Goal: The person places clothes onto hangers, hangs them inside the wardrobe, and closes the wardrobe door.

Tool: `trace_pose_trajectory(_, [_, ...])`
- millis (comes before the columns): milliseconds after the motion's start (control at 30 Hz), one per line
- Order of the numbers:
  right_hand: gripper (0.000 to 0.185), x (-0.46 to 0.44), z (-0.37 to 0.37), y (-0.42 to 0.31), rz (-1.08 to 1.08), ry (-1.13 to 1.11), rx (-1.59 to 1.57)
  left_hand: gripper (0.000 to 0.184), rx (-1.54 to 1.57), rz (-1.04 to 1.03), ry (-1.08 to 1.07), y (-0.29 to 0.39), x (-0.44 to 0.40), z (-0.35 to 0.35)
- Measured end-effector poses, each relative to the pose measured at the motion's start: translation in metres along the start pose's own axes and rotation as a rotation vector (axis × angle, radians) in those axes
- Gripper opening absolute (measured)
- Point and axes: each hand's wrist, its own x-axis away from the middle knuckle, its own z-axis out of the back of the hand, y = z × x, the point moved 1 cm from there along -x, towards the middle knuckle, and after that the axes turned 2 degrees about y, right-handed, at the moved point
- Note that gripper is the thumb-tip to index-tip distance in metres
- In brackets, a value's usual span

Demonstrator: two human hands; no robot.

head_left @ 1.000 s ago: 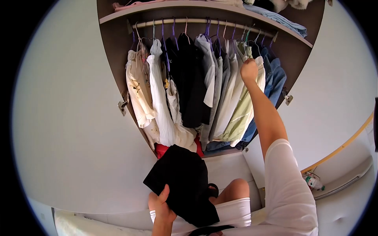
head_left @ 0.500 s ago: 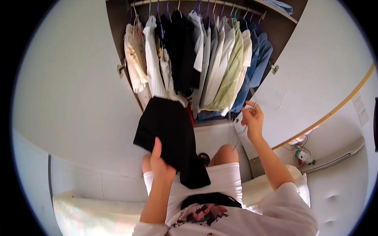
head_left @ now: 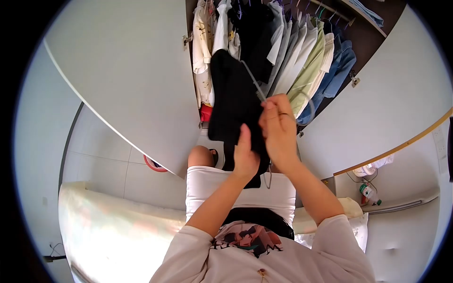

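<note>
Person in white tee & shorts at an open wardrobe, seen from above. L hand is clamped on a black garment, thumb on top, held out b/w lap & hanging clothes. R hand is closed round a thin grey hanger, one straight arm of it running up by the garment's R edge. Change in last sec: R hand has come from the rail, then out at R w/ hanger, to right beside L hand. So hanger & garment now meet in front of the body, both within reach of both hands. Can't tell if any hanger part is inside the cloth; fingers + blur hide it.
</note>
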Motion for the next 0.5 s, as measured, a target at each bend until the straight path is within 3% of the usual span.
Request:
trace_pose_trajectory(33, [0.013, 0.002, -0.006, -0.001, 0.190, -0.039, 0.110, 0.050, 0.003, -0.003, 0.004, 0.001, -0.002, 0.004])
trace_pose_trajectory(100, [0.012, 0.007, -0.005, -0.006, 0.297, -0.087, 0.228, 0.052, 0.000, 0.138, -0.252, -0.002, -0.007, 0.018])
trace_pose_trajectory(133, [0.010, 0.010, -0.006, -0.012, 0.408, -0.132, 0.344, 0.052, 0.005, 0.134, -0.254, -0.005, -0.009, 0.023])
trace_pose_trajectory(200, [0.002, 0.021, -0.010, -0.024, 0.359, -0.139, 0.370, 0.053, -0.218, 0.057, -0.274, -0.008, -0.013, 0.030])
trace_pose_trajectory(300, [0.015, 0.030, -0.013, -0.026, 0.491, -0.238, 0.481, 0.053, -0.275, 0.034, -0.252, -0.011, -0.014, 0.034])
trace_pose_trajectory(433, [0.008, 0.038, -0.025, -0.026, 0.550, -0.254, 0.741, 0.053, -0.355, -0.007, -0.212, -0.013, -0.010, 0.034])
trace_pose_trajectory(500, [0.008, 0.047, -0.035, -0.020, 0.682, -0.241, 0.849, 0.053, -0.406, -0.039, -0.176, -0.012, -0.007, 0.033])
